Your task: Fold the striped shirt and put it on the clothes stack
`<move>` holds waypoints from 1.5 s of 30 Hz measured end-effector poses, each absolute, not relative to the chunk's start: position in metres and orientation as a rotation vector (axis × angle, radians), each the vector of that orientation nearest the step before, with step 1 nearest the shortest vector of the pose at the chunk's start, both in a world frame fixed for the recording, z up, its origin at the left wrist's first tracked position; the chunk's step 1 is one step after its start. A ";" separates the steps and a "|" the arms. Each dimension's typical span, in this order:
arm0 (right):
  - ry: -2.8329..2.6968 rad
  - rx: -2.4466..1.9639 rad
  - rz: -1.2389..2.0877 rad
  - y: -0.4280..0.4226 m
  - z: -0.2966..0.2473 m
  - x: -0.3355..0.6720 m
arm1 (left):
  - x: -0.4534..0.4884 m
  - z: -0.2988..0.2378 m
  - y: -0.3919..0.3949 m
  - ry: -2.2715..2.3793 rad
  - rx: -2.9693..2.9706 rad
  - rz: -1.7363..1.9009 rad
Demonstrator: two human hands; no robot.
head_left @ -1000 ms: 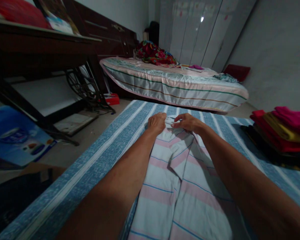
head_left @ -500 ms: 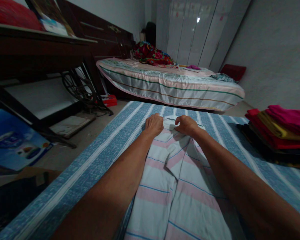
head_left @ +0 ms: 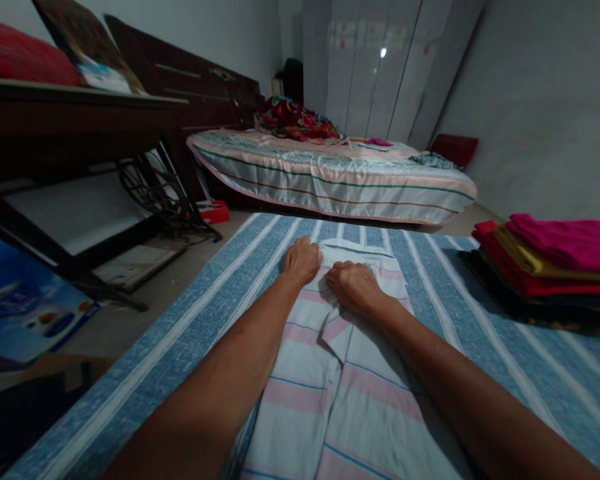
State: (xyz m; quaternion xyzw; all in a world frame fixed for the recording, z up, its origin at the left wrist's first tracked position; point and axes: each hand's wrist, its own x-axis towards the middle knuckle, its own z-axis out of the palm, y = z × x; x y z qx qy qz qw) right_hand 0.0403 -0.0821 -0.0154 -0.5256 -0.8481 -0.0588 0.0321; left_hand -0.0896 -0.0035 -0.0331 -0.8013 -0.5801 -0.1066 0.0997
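Left hand [head_left: 303, 260] and right hand [head_left: 354, 285] touch the garment [head_left: 300, 397] (pink-striped).

Left hand [head_left: 303, 260] at the left side of the striped trousers' [head_left: 300, 393] waist, fingers bent; right hand [head_left: 353, 285] curled on the cloth just below the waistband, what it grips hidden! The legs stretch towards the person over a blue striped sheet [head_left: 195, 313]. Folded clothes [head_left: 555, 263] stack up right, a treadle stand [head_left: 147, 183] sits left, and beyond, a bed [head_left: 330, 173] bears a red floral blanket [head_left: 300, 123].
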 end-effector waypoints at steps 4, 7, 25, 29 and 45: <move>-2.493 -1.569 -0.085 -0.084 -0.018 0.050 | -0.090 -0.032 -0.003 -1.687 -2.349 -0.238; -2.276 -1.606 -0.047 -0.083 -0.018 0.067 | -0.087 -0.024 -0.004 -1.678 -2.344 -0.186; -2.161 -1.598 0.327 -0.064 -0.004 0.142 | -0.072 -0.036 -0.034 -1.684 -2.602 -0.459; -2.187 -1.778 0.271 -0.070 0.008 0.132 | -0.071 -0.036 -0.035 -1.707 -2.578 -0.498; -2.210 -1.806 0.287 -0.066 -0.011 0.104 | -0.070 -0.039 -0.038 -1.732 -2.520 -0.414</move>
